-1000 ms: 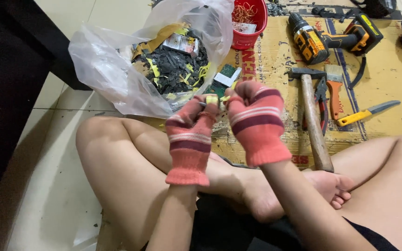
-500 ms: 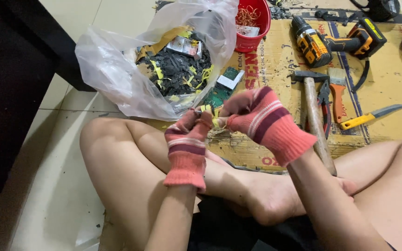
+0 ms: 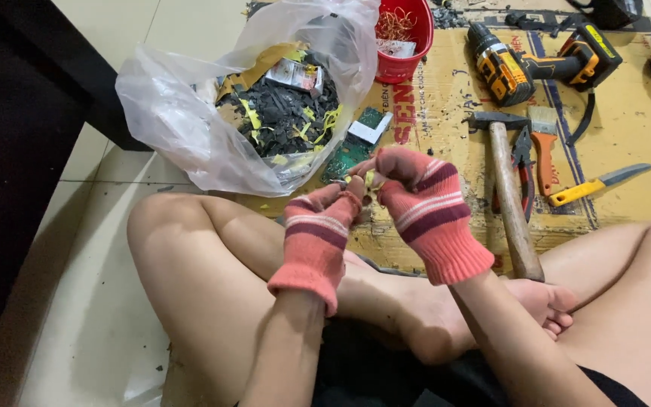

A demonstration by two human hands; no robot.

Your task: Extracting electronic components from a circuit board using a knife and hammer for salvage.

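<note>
Pulling apart a small yellowish piece (image 3: 368, 181), pinched shut between fingers of left hand (image 3: 318, 226) and right hand (image 3: 422, 197). Next likely needing a firmer twist, judging by the grip

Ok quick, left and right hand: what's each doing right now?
Left hand: gloved, fingers closed, pinching one end of the small yellowish piece.
Right hand: gloved, fingers closed on the same piece.
</note>
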